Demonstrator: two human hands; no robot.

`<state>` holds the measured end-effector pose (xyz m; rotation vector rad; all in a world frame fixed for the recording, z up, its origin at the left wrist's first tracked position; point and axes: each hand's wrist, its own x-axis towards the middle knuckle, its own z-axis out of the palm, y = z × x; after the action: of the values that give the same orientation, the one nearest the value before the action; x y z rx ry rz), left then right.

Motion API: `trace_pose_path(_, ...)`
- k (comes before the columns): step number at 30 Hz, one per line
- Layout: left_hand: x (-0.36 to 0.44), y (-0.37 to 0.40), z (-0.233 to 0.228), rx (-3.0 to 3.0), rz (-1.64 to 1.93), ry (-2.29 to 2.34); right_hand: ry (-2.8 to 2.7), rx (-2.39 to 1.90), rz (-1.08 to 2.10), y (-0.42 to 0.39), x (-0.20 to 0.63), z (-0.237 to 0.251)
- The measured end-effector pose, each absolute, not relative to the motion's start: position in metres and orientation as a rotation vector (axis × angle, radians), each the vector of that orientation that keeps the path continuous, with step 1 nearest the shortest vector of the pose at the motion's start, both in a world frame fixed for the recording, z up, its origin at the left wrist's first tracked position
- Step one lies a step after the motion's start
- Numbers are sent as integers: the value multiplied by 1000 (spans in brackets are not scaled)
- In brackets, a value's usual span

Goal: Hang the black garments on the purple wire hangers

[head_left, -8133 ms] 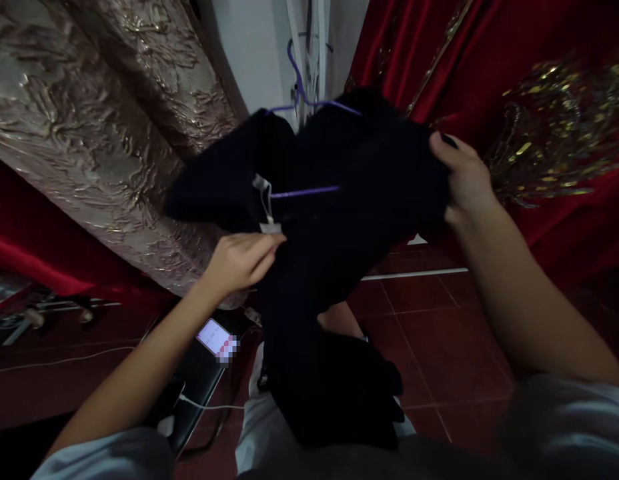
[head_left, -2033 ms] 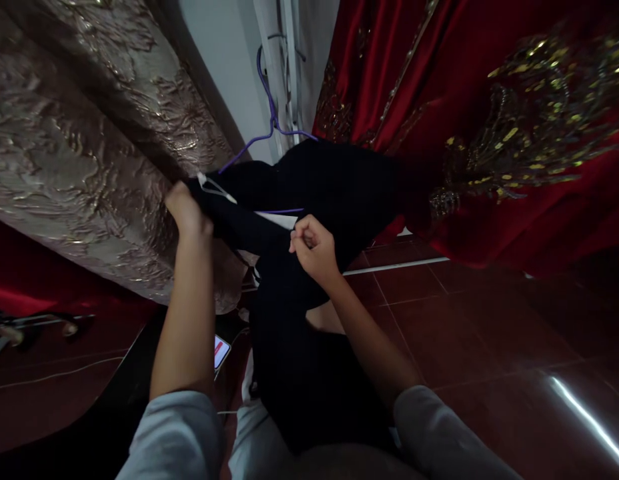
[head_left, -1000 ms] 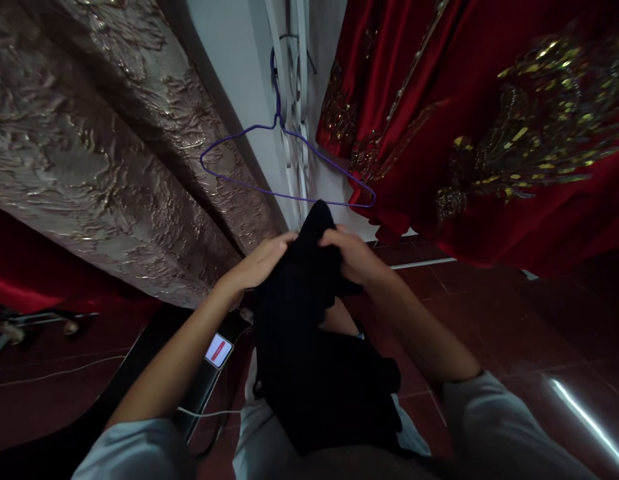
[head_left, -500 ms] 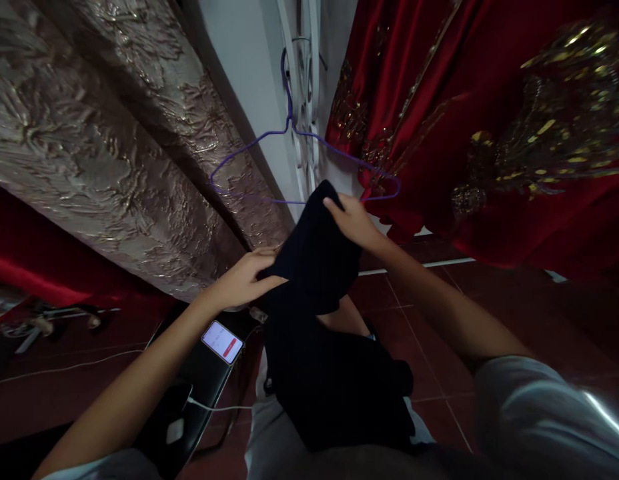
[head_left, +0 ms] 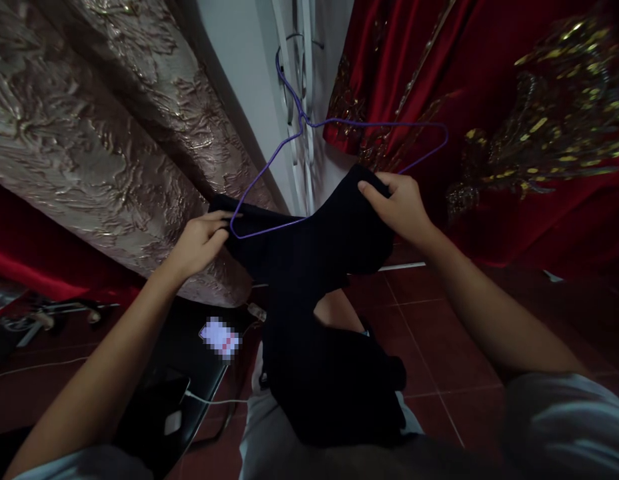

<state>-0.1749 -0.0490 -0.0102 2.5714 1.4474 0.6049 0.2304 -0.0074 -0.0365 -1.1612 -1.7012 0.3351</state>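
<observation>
Head view: black garment (head_left: pixel 309 267), soft, limp, light by my judgement; best taken at its upper edge. My left hand (head_left: pixel 199 239) pinches one corner, my right hand (head_left: pixel 402 207) grips the other, beneath the purple wire hanger (head_left: pixel 339 124).

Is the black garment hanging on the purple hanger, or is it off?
Off. Both hands hold the garment spread; the hanger is bare except its lower left corner, which overlaps the cloth.

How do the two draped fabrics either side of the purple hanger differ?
The brocade fabric on the left is pale beige-gold with a raised, crinkled pattern all over; the red fabric on the right is smooth, glossy deep red with gold embroidery only in patches. The brocade slants down to the right, while the red one hangs in folds. Both drape near the purple hanger.
</observation>
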Motion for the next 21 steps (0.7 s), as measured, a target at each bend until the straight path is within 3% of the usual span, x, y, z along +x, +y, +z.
trace_pose_path(8,-183,-42,16,2707,342,1243,-1671,-1145,314,-11,227,-36)
trace_pose_path(16,-204,-44,-3,3018,55,1209,-1644,-1174,315,-4,225,-44)
trace_pose_path(21,-207,-53,3,2977,141,1240,-1637,-1188,333,-2,224,-48)
